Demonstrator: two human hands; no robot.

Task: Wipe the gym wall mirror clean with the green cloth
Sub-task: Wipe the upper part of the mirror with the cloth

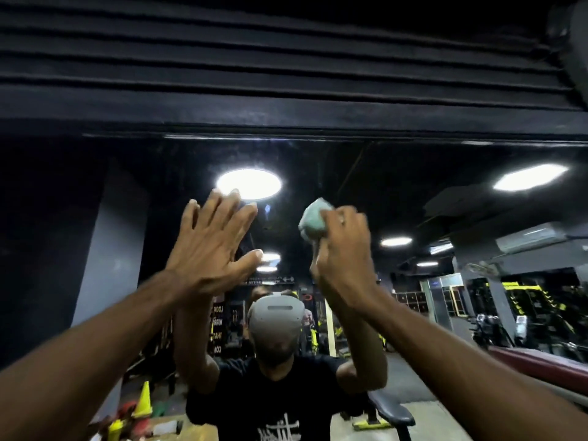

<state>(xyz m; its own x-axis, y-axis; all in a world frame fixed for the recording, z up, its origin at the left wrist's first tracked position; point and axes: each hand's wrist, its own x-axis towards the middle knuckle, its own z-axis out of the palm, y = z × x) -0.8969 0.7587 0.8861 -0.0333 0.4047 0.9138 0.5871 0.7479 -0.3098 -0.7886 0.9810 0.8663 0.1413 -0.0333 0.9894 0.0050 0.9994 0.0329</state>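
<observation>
Top edge: the mirror (445,198) ends in a line across the upper middle of the frame, under a black slatted panel (286,58).
Open glass: wide stretches left and right of both hands.
Right hand: the right hand (343,259), centre-right, is curled tight round the bunched green cloth (313,222).
Cloth: it pokes out at the upper left of that fist, below the top edge.
Left hand: the left hand (213,249) is left of centre, fingers straight and spread, holding nothing, palm facing the glass.

The mirror (413,167) is set in a dark wall under a ribbed black panel (286,58); the left hand (210,249) lies flat on the glass, fingers spread; the cloth (313,222), bunched in the right hand (343,256), is held up to it just beside.
</observation>
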